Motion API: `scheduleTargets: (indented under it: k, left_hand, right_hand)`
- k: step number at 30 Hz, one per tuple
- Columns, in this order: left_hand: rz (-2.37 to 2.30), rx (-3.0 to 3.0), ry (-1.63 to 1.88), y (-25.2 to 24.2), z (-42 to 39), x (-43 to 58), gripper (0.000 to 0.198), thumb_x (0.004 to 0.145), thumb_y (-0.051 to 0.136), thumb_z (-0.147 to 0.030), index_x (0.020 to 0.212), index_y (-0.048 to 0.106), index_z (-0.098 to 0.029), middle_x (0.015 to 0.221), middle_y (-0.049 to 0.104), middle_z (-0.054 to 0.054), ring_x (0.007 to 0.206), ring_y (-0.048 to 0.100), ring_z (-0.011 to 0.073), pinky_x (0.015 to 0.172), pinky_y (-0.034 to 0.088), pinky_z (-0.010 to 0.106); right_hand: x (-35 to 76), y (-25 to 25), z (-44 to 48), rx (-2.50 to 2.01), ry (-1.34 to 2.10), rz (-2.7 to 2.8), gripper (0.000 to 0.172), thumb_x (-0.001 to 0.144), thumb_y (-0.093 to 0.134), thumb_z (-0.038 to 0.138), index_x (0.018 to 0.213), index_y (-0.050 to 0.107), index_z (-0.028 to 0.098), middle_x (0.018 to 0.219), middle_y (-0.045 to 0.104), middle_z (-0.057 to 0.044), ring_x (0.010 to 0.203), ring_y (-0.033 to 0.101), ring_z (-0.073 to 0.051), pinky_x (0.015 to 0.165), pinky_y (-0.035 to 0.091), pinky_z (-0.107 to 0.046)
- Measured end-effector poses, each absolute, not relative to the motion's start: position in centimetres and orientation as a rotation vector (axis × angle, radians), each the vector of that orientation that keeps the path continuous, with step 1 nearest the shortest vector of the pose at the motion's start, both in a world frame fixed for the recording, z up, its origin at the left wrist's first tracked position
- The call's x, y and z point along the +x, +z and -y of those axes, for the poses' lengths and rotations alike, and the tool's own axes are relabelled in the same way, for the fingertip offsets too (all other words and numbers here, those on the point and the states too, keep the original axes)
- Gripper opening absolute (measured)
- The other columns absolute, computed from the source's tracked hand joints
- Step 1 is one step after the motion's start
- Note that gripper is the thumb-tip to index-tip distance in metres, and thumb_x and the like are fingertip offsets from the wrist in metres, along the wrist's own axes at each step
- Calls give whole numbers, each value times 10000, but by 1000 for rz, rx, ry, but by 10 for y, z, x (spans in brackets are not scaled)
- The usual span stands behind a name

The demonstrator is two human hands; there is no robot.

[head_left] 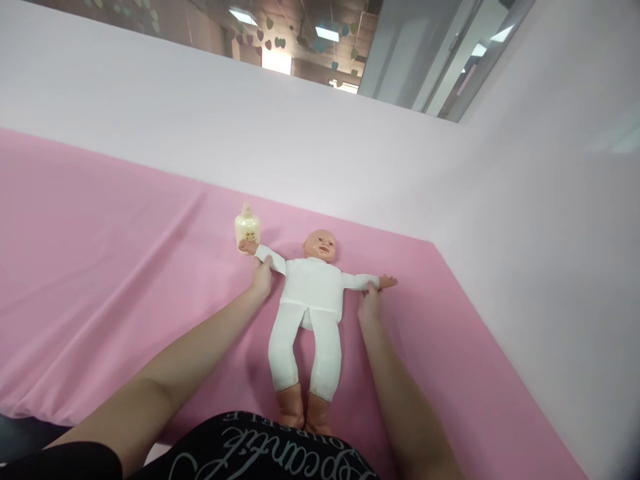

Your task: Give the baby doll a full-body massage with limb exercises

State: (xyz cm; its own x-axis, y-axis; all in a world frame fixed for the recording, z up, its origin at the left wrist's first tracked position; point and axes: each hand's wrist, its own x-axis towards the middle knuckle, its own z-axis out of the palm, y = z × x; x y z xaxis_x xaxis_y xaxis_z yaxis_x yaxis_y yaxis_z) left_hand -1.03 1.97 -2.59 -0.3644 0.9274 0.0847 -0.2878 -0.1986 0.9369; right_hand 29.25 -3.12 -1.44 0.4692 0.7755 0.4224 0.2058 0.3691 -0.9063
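A baby doll (311,293) in white clothes lies on its back on a pink sheet (125,267), arms spread, feet toward me. My left hand (262,277) grips the doll's arm on the left side, near the wrist. My right hand (370,301) pinches the sleeve of the doll's other arm. A small cream bottle (247,227) stands upright just beyond the doll's left-side hand, touching or almost touching it.
A pale wall (300,133) runs behind the sheet and another wall (550,267) closes the right side. The sheet has folds at the left. My black shirt with white lettering (260,453) fills the bottom edge.
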Motion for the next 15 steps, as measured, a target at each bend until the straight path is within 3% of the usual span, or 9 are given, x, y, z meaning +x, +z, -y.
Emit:
scheduleTargets:
  k: [3, 6, 9, 12, 15]
  left_hand:
    - [-1162, 901, 1712, -26, -19, -11, 398, 952, 495, -383, 1323, 407, -268, 1379, 559, 120, 1279, 575, 224, 1043, 516, 415]
    - [-1204, 1071, 1725, -19, -14, -11, 451, 953, 515, -430, 1362, 416, -268, 1424, 533, 116, 1340, 526, 226, 1105, 471, 410]
    - [-1128, 1328, 1733, -7, -6, -11, 573, 976, 491, -465, 1495, 304, -312, 1556, 416, 89, 1454, 399, 208, 1195, 367, 398]
    - [-1078, 1584, 1701, 2, 0, -9, 639, 999, 451, -477, 1565, 231, -278, 1635, 306, 96, 1532, 251, 218, 1256, 241, 420]
    - [-1045, 1826, 1615, 3, 4, -6, 612, 1005, 429, -490, 1546, 325, -224, 1582, 403, 131, 1483, 353, 256, 1243, 253, 466]
  right_hand:
    - [293, -12, 33, -1170, 502, 988, 770, 908, 432, 427, 1591, 80, 361, 1598, 320, -89, 1339, 530, -239, 1005, 546, -482]
    - [284, 1, 41, -1160, 413, 1019, 798, 888, 504, 397, 1588, 132, 309, 1638, 256, -107, 1442, 411, -250, 1104, 462, -493]
    - [272, 13, 50, -1110, 332, 1160, 787, 898, 535, 367, 1586, 166, 270, 1654, 240, -107, 1504, 310, -240, 1181, 365, -487]
    - [263, 15, 56, -1111, 333, 1324, 714, 932, 506, 346, 1581, 225, 247, 1621, 328, -116, 1482, 359, -239, 1191, 349, -499]
    - [259, 11, 58, -1154, 257, 1527, 579, 949, 472, 284, 1522, 398, 239, 1520, 485, -105, 1412, 454, -239, 1192, 356, -510]
